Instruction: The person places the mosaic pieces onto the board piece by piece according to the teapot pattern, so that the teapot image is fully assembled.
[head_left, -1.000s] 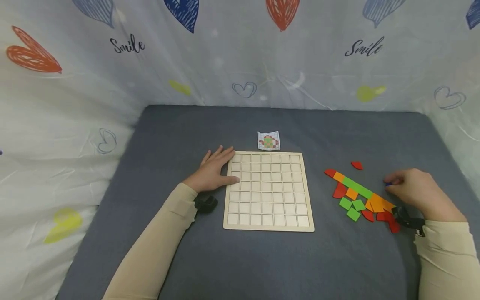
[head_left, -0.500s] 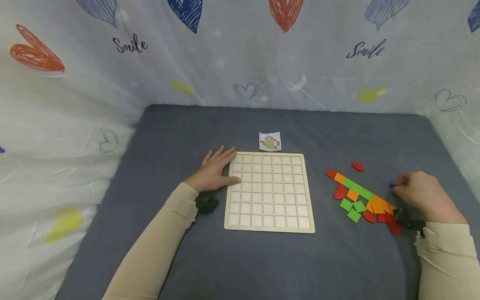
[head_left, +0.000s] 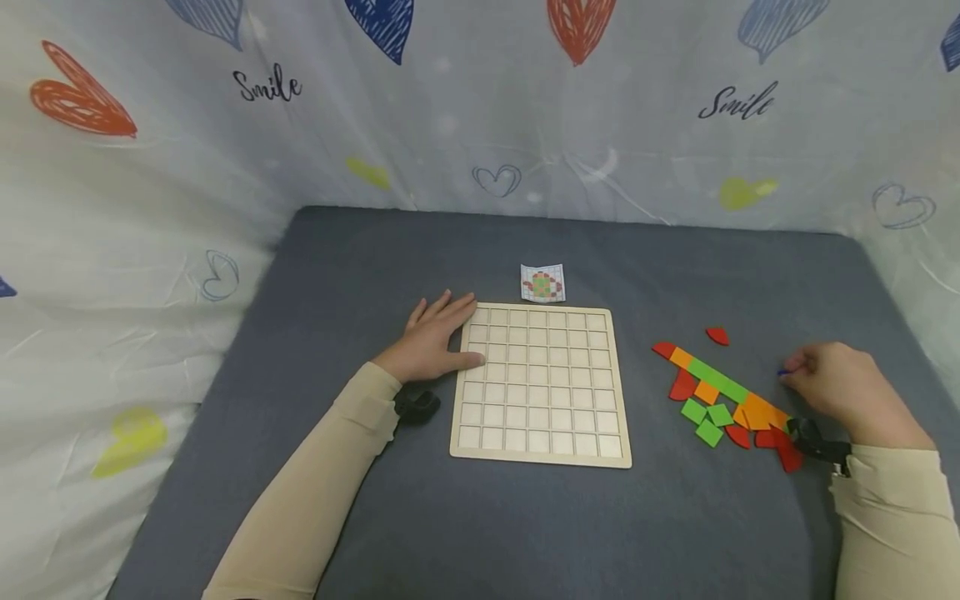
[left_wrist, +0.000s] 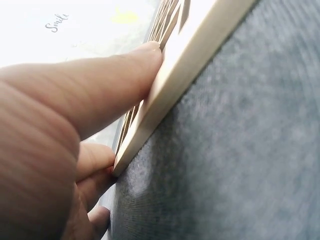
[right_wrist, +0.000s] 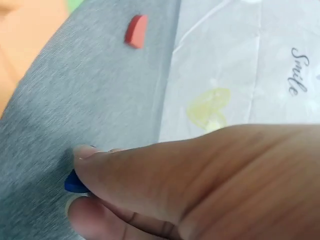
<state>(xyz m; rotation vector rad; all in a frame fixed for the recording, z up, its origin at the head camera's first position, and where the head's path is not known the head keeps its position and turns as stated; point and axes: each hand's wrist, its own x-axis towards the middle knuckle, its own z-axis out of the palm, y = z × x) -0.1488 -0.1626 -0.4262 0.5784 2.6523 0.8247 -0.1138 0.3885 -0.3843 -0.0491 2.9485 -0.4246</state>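
Note:
A pale wooden grid board [head_left: 537, 383] lies in the middle of the grey mat, its cells bare. My left hand [head_left: 433, 340] rests flat against the board's left edge [left_wrist: 165, 95], thumb on the frame. To the right lies a cluster of red, orange and green tiles [head_left: 720, 396]. My right hand [head_left: 840, 385] sits just right of that cluster and pinches a small blue piece [head_left: 782, 372] between thumb and fingers [right_wrist: 80, 182], low over the mat. A lone red tile [head_left: 717, 336] lies apart behind the cluster [right_wrist: 136, 31].
A small printed pattern card [head_left: 542, 283] lies just behind the board. White cloth walls with hearts and the word Smile [head_left: 480, 108] close in the mat on three sides. Bare grey mat [head_left: 525, 525] stretches in front of the board.
My right hand has drawn slightly to the right with the blue piece, away from the tile cluster. The left hand and the board have stayed put.

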